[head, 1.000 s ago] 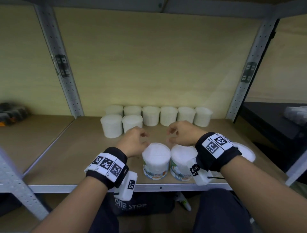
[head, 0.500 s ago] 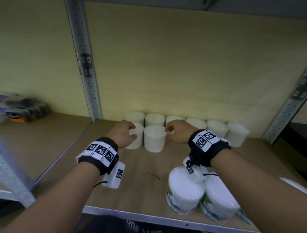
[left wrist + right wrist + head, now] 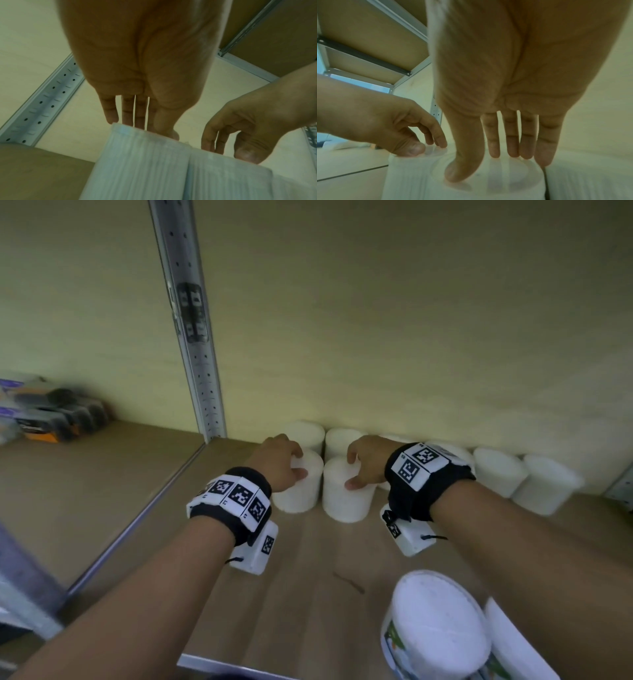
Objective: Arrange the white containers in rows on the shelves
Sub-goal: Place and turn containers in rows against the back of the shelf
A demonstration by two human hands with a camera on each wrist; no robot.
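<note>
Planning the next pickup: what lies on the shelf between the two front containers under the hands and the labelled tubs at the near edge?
Head view: bare shelf board, apart from a small dark scrap. Both wrist cameras hang above it.

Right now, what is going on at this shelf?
A person is lining up white containers on the wooden shelf. The left hand rests on top of the front-left container, and the right hand on the front-right container, both upright before the back row along the wall. Two larger tubs wait near the shelf's front edge.
</note>
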